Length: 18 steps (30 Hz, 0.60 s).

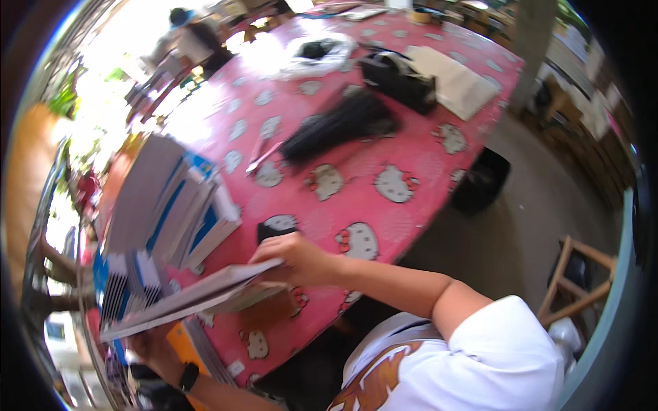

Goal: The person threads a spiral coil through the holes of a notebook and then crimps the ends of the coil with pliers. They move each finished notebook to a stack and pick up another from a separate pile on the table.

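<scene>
My right hand (295, 260) is closed on the right end of a thin paper booklet (192, 301), seen nearly edge-on and tilted above the table's near left part. At its lower left end, my left hand (154, 353) grips it from below, its fingers partly hidden; a dark watch is on that wrist. Just beyond the booklet stand tall stacks of paper blocks (147, 198) with white page edges and blue covers. A smaller pile of dark-striped booklets (123, 284) sits by its left end. Beneath lies an orange-covered stack (188, 349). A small black object (274, 229) rests beside my right hand.
The pink table cover (425, 226) has cartoon cat heads. Farther off lie a blurred black bundle (339, 127), a black bag (397, 79), a cream cloth (452, 79) and a clear plastic bag (319, 55). A black bin (483, 181) and wooden stool (576, 284) stand right.
</scene>
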Available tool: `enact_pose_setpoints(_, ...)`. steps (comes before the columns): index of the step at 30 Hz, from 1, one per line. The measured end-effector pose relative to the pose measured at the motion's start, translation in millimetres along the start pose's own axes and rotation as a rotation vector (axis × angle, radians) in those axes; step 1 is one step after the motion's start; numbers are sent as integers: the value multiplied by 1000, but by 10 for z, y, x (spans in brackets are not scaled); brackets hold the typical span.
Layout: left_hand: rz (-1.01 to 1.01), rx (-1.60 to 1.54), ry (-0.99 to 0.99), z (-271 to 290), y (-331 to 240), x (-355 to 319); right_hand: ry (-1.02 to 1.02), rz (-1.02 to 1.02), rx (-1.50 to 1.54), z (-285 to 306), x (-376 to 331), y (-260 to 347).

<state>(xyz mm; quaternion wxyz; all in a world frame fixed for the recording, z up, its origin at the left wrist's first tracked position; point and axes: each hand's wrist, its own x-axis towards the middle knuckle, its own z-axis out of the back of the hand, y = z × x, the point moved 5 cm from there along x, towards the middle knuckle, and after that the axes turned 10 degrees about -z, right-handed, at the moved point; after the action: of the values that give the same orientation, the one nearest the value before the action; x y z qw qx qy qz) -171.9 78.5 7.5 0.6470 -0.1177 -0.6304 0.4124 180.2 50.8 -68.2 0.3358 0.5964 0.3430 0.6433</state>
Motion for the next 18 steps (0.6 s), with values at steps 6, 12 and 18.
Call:
enact_pose_setpoints(6,-67,-276,132,-386,-120,180,-21,-126,97,67,61,-250)
enact_pose_setpoints(12,-24,-414,135,-498,-389,99,71,-191,95,49,-20,-105)
enact_pose_setpoints(18,27,-526,111,-538,-341,54,-21,-293,255,29,-10,-89)
